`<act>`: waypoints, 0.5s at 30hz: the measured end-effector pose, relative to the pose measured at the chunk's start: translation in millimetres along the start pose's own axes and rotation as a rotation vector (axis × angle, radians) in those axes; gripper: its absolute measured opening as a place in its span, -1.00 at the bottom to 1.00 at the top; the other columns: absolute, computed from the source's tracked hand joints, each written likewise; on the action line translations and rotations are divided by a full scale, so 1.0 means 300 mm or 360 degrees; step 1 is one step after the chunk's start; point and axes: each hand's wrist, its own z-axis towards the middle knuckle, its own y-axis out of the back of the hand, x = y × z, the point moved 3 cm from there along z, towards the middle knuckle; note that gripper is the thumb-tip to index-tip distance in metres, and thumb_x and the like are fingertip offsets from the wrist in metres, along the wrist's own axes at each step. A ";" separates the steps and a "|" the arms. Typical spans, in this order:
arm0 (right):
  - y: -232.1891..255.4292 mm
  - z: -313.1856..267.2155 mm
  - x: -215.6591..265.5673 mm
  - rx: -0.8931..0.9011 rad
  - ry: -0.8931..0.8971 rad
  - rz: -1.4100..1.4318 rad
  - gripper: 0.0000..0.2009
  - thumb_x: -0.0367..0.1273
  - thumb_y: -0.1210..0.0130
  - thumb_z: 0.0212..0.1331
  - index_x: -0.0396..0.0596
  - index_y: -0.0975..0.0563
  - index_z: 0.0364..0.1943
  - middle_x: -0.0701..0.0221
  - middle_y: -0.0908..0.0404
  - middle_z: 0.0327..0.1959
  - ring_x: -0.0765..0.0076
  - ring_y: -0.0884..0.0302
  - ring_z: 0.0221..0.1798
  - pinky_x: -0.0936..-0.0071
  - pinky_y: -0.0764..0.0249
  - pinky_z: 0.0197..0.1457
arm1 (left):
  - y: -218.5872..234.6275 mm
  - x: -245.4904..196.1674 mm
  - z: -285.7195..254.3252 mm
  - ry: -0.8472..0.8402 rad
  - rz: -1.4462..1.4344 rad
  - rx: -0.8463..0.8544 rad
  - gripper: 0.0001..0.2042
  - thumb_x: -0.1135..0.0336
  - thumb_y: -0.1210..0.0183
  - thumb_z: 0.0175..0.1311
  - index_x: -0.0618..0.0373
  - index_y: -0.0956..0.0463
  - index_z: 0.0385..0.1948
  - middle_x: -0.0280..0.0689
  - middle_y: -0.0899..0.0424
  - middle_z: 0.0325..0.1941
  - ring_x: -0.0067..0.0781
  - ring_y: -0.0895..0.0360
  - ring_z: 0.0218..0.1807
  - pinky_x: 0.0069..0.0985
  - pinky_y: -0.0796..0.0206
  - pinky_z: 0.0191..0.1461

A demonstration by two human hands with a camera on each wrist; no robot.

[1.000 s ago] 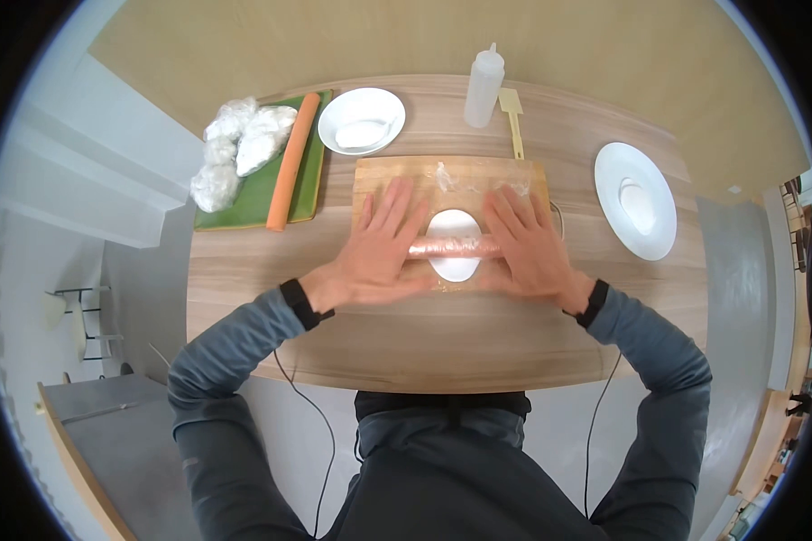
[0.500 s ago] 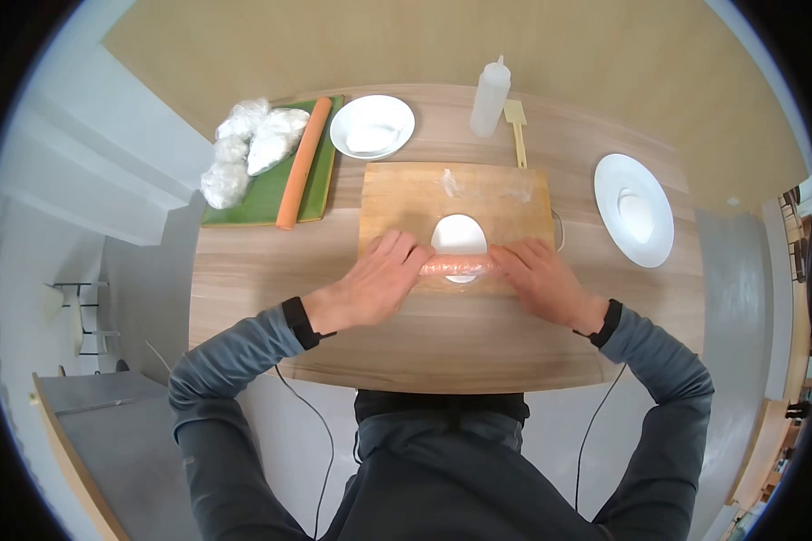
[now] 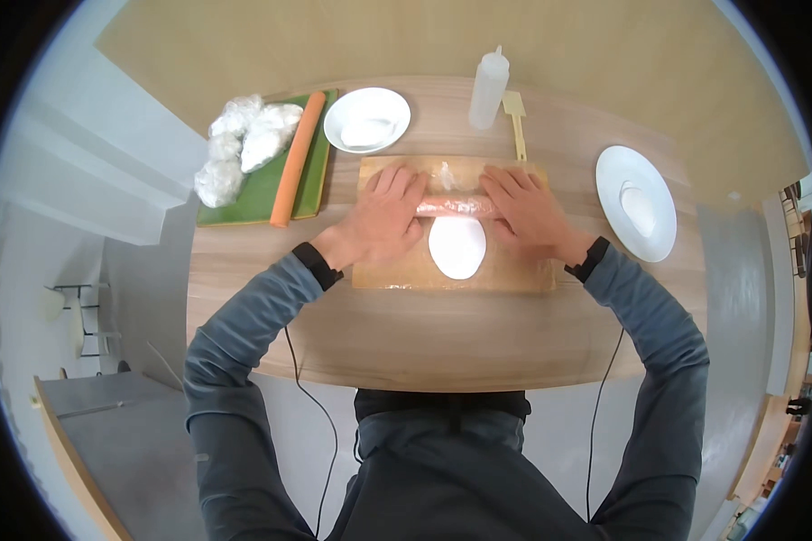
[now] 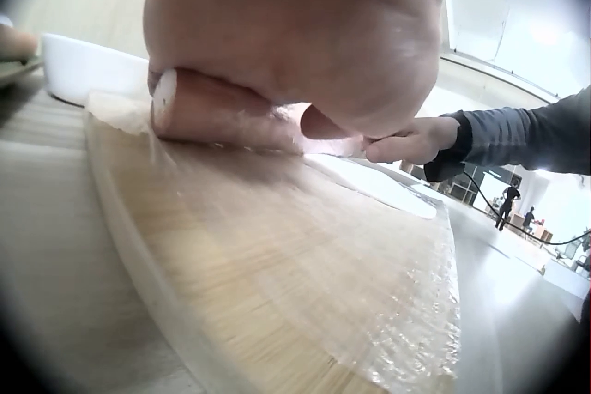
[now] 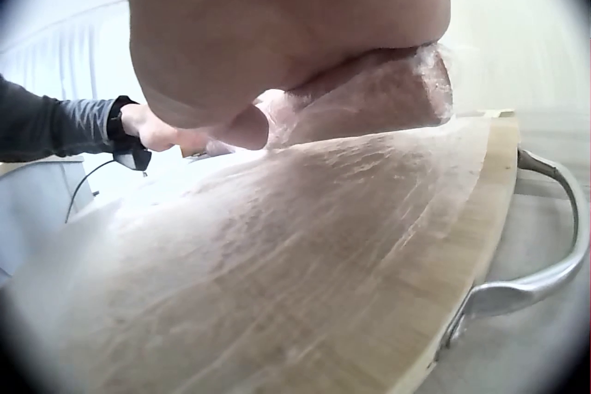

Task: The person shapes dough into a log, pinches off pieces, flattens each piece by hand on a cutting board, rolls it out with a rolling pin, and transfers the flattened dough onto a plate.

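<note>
A rolling pin wrapped in clear film lies crosswise over the far edge of a flat white oval of dough. My left hand rests on the pin's left part, palm down, fingers reaching beyond it. On the right part my right hand presses in the same way. In the left wrist view the palm bears on the pin, whose end sticks out. The right wrist view shows the other film-covered end under that palm. Beneath everything is a film-covered wooden board.
A green tray holds wrapped white lumps and an orange rolling pin. Behind the board stand a white bowl, a squeeze bottle and a cream spatula. A white plate sits right; a metal handle juts from the board.
Both hands rolled the pin toward me to the dough's near edge, then away to its far edge. The fingers, more bent half a second ago, now stretch forward past the pin.
</note>
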 end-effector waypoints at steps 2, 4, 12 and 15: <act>-0.020 0.013 -0.016 -0.0153 0.0062 -0.0111 -0.32 -0.42 -0.10 0.06 -0.34 -0.38 0.38 -0.04 -0.42 0.43 -0.23 -0.34 0.47 -0.13 -0.27 0.52 | -0.008 0.009 0.014 0.0018 0.0017 0.0036 -0.31 0.30 -0.10 0.22 0.48 -0.23 0.41 0.24 -0.27 0.43 0.29 -0.12 0.57 0.09 -0.04 0.61; -0.035 0.019 -0.023 -0.0176 0.0063 -0.0184 -0.32 -0.38 -0.13 0.05 -0.34 -0.38 0.36 -0.01 -0.43 0.43 -0.20 -0.31 0.51 -0.15 -0.27 0.53 | -0.018 0.015 0.024 0.0029 0.0039 0.0068 -0.26 0.26 -0.09 0.19 0.50 -0.21 0.43 0.28 -0.19 0.53 0.33 0.02 0.68 0.11 0.06 0.69; -0.019 -0.018 0.039 -0.0059 -0.0008 -0.0215 -0.16 -0.29 -0.15 -0.02 -0.46 -0.28 0.43 -0.17 -0.29 0.51 -0.28 -0.17 0.63 -0.24 -0.09 0.67 | -0.020 -0.010 -0.008 0.0141 -0.0141 0.0260 -0.14 0.24 -0.13 0.12 0.54 -0.11 0.50 0.39 -0.10 0.61 0.37 0.13 0.73 0.16 0.24 0.76; -0.015 -0.060 0.090 -0.0030 -0.0035 -0.0152 -0.12 -0.29 -0.15 -0.05 -0.49 -0.24 0.45 -0.24 -0.22 0.54 -0.34 -0.14 0.63 -0.24 -0.07 0.68 | 0.017 -0.075 -0.042 0.0135 0.0001 0.0303 -0.09 0.21 -0.17 0.08 0.54 -0.09 0.51 0.45 -0.05 0.61 0.39 0.16 0.74 0.14 0.24 0.77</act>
